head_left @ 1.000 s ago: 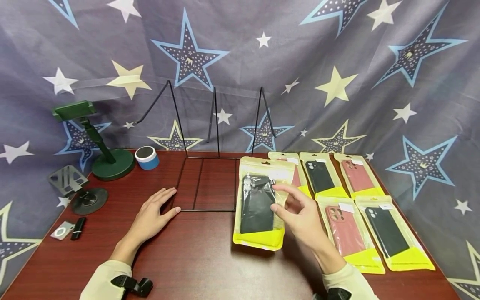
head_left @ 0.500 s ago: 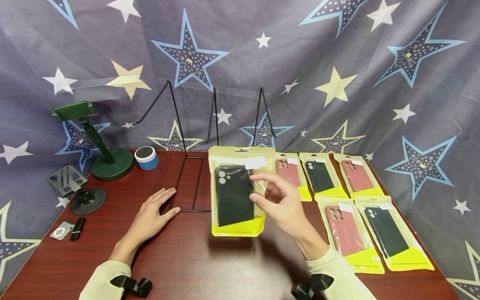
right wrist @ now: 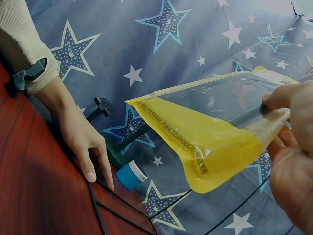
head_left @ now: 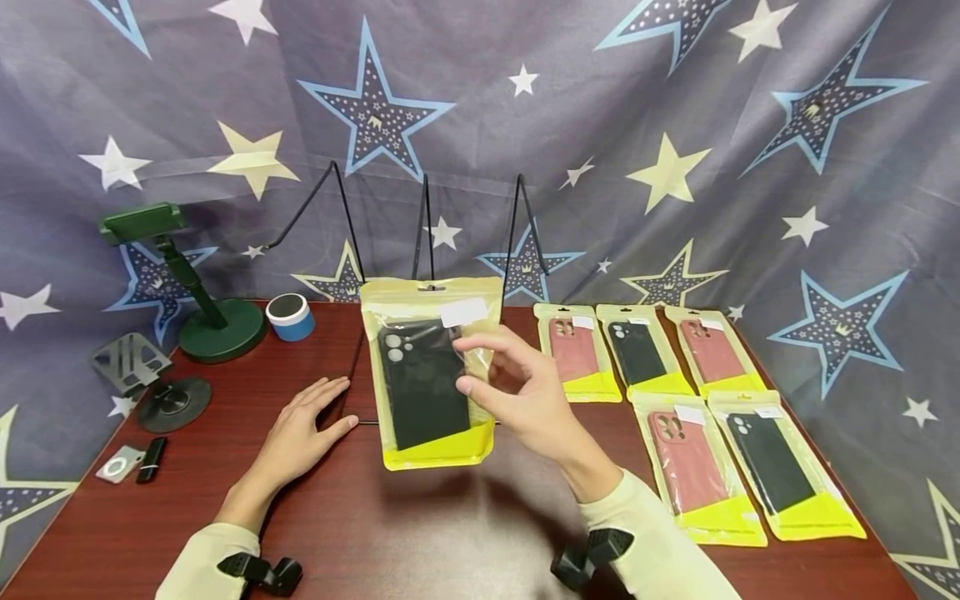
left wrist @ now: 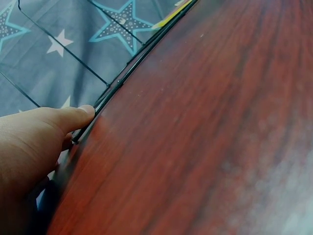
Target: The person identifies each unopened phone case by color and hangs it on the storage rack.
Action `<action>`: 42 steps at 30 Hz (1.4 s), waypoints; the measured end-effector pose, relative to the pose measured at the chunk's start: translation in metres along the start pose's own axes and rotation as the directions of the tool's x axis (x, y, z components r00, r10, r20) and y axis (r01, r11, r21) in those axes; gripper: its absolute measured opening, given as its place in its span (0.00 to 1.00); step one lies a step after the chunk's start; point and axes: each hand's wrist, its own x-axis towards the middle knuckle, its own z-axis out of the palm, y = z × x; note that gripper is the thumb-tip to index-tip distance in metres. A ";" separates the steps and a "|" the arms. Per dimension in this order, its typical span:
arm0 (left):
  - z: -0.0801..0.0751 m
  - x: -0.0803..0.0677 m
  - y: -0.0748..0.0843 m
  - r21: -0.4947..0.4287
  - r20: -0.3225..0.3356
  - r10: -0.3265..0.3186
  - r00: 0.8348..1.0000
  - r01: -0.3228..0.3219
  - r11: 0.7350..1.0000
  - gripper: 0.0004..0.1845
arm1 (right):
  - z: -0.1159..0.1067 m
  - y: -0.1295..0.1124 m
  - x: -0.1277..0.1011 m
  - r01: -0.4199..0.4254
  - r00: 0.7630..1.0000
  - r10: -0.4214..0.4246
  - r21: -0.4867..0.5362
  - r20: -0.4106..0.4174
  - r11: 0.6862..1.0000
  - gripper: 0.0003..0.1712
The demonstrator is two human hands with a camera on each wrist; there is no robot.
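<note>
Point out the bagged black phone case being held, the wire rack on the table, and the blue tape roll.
bagged black phone case (head_left: 422, 392), head view, on the black case inside the pouch.
wire rack (head_left: 426, 221), head view, on the middle upright wire.
blue tape roll (head_left: 291, 317), head view, on its side wall.

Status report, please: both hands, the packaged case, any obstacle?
Right hand pinches black phone case bag, held upright above table. Left hand flat on table, fingertips at wire rack base. Nothing between bag and rack.
</note>
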 end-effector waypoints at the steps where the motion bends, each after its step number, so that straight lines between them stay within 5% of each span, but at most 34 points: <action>1: 0.000 0.000 0.000 0.000 0.001 -0.001 1.000 0.001 1.000 0.34 | 0.002 0.000 0.002 -0.007 1.000 0.007 -0.003 0.004 1.000 0.22; 25: 0.001 0.000 0.000 -0.011 -0.026 0.023 0.999 -0.023 1.000 0.33 | 0.006 0.034 0.027 -0.029 0.999 0.027 -0.062 -0.029 0.998 0.23; 42: 0.002 0.000 -0.002 -0.009 -0.019 0.015 1.000 -0.015 1.000 0.33 | -0.002 0.071 0.068 -0.021 0.993 0.008 -0.116 -0.118 0.993 0.21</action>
